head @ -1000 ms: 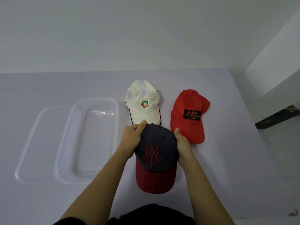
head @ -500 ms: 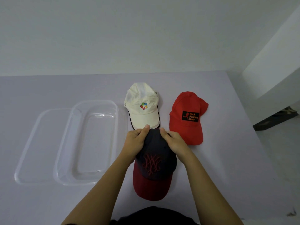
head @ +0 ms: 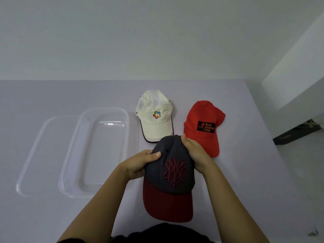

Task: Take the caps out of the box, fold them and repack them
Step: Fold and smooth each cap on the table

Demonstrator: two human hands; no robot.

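Observation:
A dark grey cap [head: 172, 174] with a dark red brim and red embroidered logo is in front of me, brim toward me. My left hand [head: 140, 162] grips the crown's left side, thumb on top. My right hand [head: 196, 153] grips the crown's right and back, pinching the fabric. Behind it a white cap [head: 155, 114] with a coloured logo lies flat on the table. To its right lies a red cap [head: 204, 124] with a black patch. The clear plastic box [head: 73, 155] stands to the left with nothing in it.
The box's clear lid [head: 35, 149] lies flat against the box's left side. The lilac table [head: 245, 172] ends at the right, where a white wall and a dark floor strip [head: 298, 132] show. A white wall runs behind the table.
Both hands have shifted on the dark cap's crown from its sides toward its back, then spread again. The crown now looks squeezed and raised. The other caps and the box have not moved.

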